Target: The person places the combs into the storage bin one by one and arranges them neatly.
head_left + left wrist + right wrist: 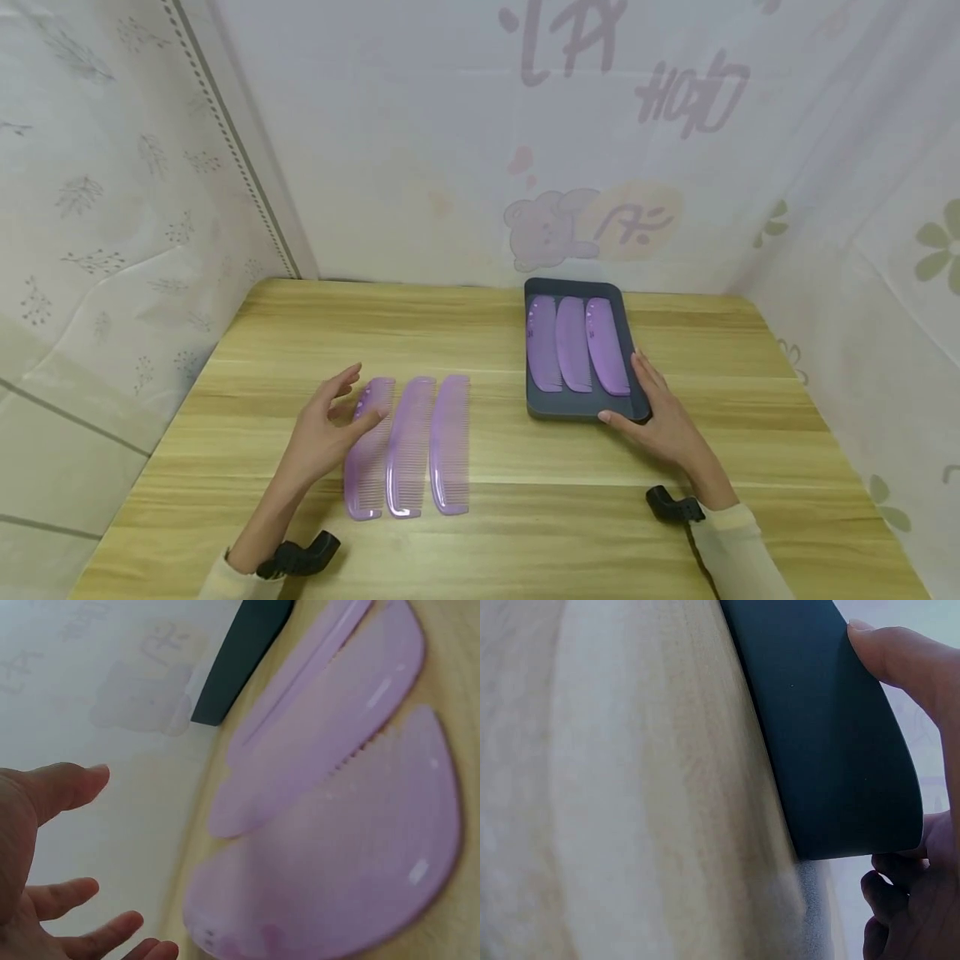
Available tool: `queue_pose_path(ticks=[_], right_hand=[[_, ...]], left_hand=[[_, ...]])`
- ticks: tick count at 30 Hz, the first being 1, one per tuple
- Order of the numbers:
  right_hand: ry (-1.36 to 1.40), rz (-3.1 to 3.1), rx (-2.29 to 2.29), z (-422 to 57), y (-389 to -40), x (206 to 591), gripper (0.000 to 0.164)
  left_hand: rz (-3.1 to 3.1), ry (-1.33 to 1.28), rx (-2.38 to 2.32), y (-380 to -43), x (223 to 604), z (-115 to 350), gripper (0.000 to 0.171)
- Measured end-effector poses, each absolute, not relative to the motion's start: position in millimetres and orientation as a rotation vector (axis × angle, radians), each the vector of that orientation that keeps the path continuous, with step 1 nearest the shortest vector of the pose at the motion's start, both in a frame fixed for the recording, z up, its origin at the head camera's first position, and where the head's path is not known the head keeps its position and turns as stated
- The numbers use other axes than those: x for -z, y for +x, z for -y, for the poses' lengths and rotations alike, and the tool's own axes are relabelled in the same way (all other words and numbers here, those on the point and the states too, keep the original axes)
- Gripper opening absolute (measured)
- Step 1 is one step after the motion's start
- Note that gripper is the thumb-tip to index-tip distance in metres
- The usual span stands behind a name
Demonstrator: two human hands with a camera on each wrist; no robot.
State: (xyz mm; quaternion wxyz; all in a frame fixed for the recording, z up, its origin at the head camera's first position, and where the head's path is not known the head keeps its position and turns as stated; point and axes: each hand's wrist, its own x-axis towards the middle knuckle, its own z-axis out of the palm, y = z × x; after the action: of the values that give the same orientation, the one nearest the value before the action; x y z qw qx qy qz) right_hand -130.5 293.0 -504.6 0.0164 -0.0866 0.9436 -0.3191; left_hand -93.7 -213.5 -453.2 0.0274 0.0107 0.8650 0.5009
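Note:
Over the leftmost of three translucent purple combs, my left hand [318,442] is held with its fingers spread and nothing gripped. That comb [362,471] lies beside a middle comb [402,454] and a right comb [446,454], all with teeth facing right. In the left wrist view, thumb and fingers stand apart beside the nearest comb [337,862]. My right hand [667,425] holds a dark grey tray [577,414] by its near right corner, thumb at the front rim and fingers along the right side. Inside the tray lie three more purple combs [573,346] side by side.
The wooden table [525,533] runs back to a printed cloth wall [412,167], with more patterned cloth on both sides. A black wrist mount [300,557] sits on the left wrist and another mount [675,506] on the right.

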Motion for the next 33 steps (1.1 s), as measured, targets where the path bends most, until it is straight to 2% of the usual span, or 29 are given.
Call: queue_pose_path(ticks=[8,17,33], right_hand=[[-0.290,-2.947,0.982,-293,-130,503,0.113],[-0.266,-2.936,0.985,-293,-129,503,0.113],[-0.265,-2.941,0.976,-292,-131,504,0.113]], left_hand=[[-2.601,-0.109,-1.480,-87,463,222,0.090],[-2.706,-0.124,-1.329,-88,474,215,0.084],[-2.840,-0.207,-1.098,-89,465,211,0.081]])
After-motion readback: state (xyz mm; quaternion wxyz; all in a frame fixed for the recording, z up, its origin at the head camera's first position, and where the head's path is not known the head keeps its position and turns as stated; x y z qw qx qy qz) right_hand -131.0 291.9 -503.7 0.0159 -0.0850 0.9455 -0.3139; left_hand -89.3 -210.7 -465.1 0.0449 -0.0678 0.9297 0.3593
